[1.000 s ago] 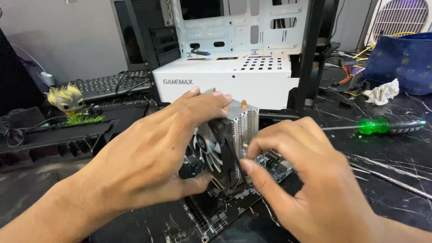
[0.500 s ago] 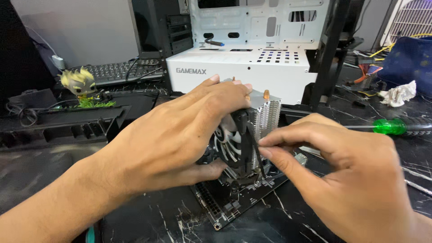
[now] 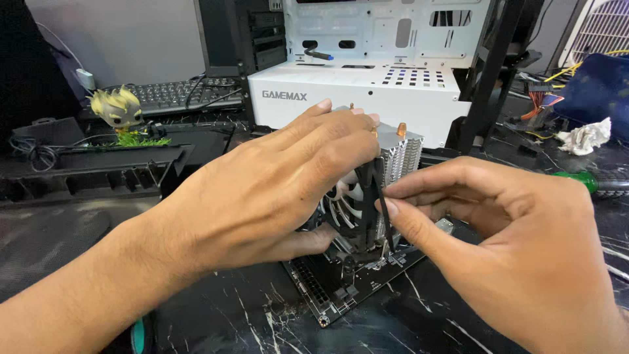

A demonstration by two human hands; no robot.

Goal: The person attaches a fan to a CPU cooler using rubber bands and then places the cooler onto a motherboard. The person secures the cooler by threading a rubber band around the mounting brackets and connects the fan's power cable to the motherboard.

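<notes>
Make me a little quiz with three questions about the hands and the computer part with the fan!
1. True or false: the left hand lies over the top and side of the cooler with the fan.
2. What does the cooler stand on? A) the keyboard B) the dark circuit board C) the white case
3. Fill in: the right hand pinches the thin black edge at the cooler's side between thumb and ____.

Key:
1. True.
2. B. The white case stands behind, and the keyboard lies far to the left.
3. Forefinger.
</notes>
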